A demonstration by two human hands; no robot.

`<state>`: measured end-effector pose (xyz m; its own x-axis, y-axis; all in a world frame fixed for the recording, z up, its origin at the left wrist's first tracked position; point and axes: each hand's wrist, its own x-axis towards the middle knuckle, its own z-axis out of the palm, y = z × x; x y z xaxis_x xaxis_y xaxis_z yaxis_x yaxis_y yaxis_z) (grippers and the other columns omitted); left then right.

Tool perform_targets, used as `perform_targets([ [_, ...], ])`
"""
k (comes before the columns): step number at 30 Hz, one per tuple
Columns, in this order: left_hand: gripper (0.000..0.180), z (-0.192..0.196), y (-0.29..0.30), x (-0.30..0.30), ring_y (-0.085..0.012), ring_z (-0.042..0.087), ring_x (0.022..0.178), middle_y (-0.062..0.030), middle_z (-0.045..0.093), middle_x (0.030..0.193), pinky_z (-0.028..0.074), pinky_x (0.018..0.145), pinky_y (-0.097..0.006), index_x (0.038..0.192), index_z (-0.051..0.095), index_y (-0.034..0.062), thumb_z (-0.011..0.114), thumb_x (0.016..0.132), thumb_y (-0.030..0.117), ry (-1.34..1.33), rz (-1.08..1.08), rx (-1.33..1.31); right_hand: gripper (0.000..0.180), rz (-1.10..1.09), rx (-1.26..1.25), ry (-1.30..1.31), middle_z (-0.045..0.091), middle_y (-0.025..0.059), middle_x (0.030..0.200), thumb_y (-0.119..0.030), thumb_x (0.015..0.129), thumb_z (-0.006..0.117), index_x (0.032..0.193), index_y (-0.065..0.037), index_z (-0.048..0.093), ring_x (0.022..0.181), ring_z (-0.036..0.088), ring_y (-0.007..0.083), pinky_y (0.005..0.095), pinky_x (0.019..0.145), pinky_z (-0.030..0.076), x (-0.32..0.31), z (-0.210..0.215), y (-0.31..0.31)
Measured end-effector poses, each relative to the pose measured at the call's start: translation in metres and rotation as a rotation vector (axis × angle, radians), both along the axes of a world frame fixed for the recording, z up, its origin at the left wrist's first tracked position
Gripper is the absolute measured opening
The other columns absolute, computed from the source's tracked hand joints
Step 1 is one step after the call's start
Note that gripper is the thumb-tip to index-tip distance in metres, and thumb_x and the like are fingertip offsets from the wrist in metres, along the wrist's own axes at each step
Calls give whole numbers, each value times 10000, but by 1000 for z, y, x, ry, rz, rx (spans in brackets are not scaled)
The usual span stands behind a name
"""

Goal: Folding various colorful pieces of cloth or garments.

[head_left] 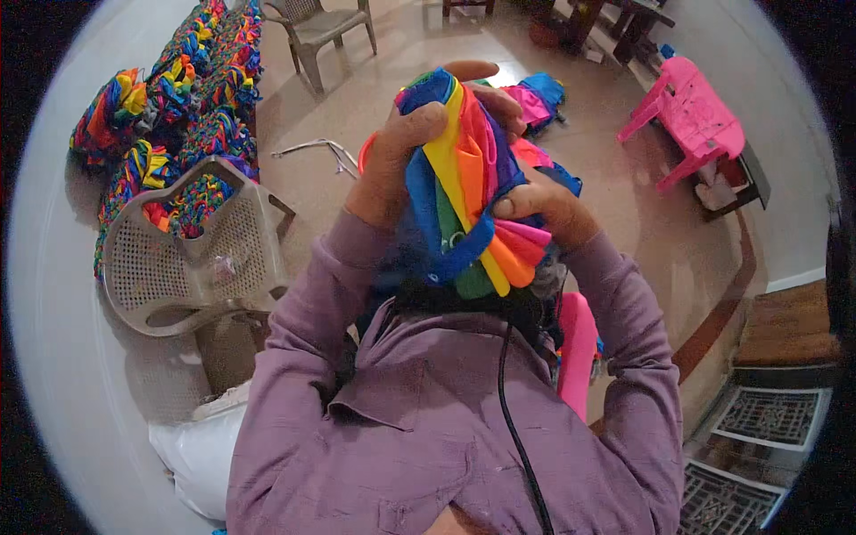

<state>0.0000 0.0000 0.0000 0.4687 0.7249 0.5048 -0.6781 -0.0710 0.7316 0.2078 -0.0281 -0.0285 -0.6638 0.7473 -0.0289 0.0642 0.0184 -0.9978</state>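
In front of my chest I hold a folded rainbow umbrella (pixel 468 169), its pleats yellow, green, orange, pink, blue and purple. My left hand (pixel 401 143) is closed round its far end, thumb on the near side and fingers wrapped behind. Lower on the right side, my right hand (pixel 562 209) grips the pleats, its thumb pressed on the cloth beside a blue tie strap (pixel 468 254). The strap hangs in a loop across the lower folds, with a small round snap at its end. The fingers of my right hand are mostly hidden behind the cloth.
Heaps of rainbow cloth bundles (pixel 192 107) line the left wall, behind a beige plastic chair (pixel 192 250). Another chair (pixel 325 31) stands farther off. Pink and blue cloth (pixel 539 98) and a white metal frame (pixel 321 150) lie on the floor. A pink plastic stool (pixel 691 111) stands right.
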Motion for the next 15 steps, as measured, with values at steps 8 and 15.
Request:
perform_targets([
  [8,438,-10,9,4,-253,692,912,-150,696,1009,563,857,-378,1051,622,31,606,991,464,39,65,-190,822,-117,-62,-143,664,92,1324,-317,763,830,1452,-6,507,1222,621,218,375,1104,450,-14,16,-6],
  [15,428,-21,9,10,-179,712,809,-94,719,864,588,737,-305,948,680,36,655,990,462,67,326,-433,783,-476,345,-436,690,104,1265,-197,768,868,1436,5,513,1155,651,203,361,1038,501,-36,9,-18],
])
